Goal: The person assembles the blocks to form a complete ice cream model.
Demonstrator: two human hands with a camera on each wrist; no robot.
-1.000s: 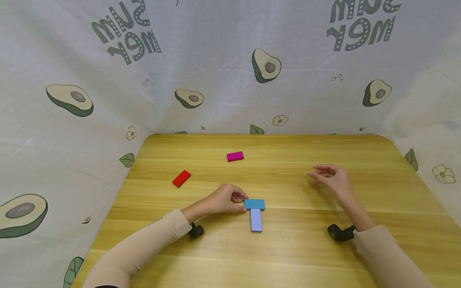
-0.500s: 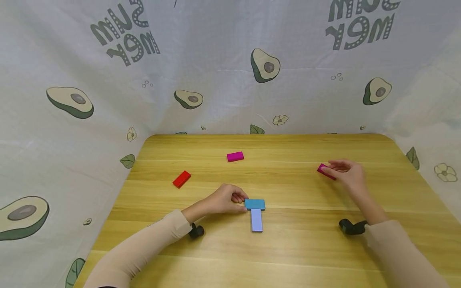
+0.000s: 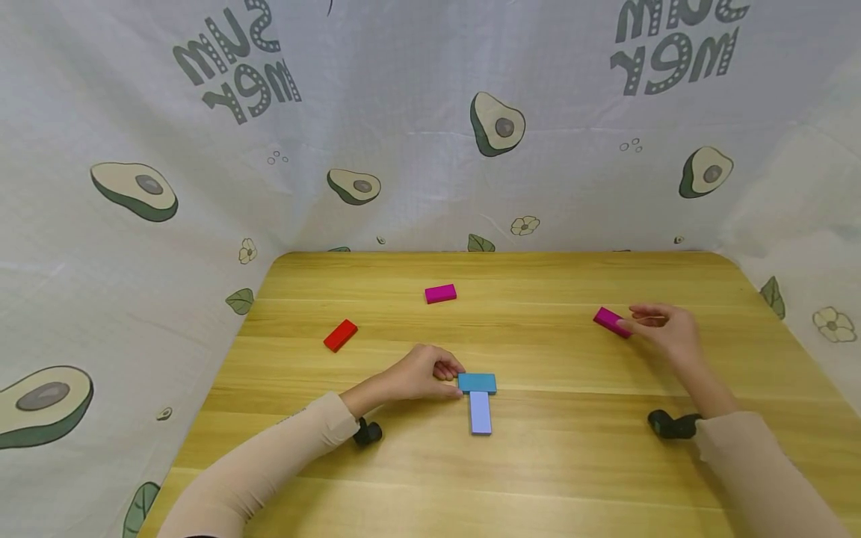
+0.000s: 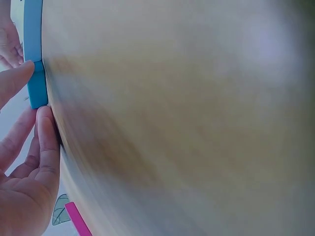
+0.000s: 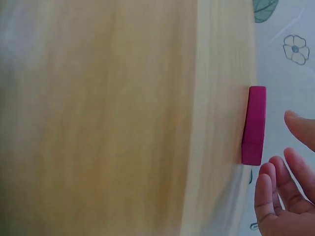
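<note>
Pinching, with the left hand [image 3: 425, 371], a flat, oblong blue block [image 3: 477, 384] butted T-wise against a lilac bar [image 3: 480, 415] on wood-grained table [image 3: 538, 471] backed by avocado-printed cloth [image 3: 417, 97], with the right hand [image 3: 671, 332] loosely spread just beside a magenta block [image 3: 608, 320] and cut off by the right wrist view's edge.

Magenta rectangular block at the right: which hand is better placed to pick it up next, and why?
The right hand, probably: it's beside that magenta block, holding nothing, while the left hand is farther off, touching the teal-blue rectangular block.
</note>
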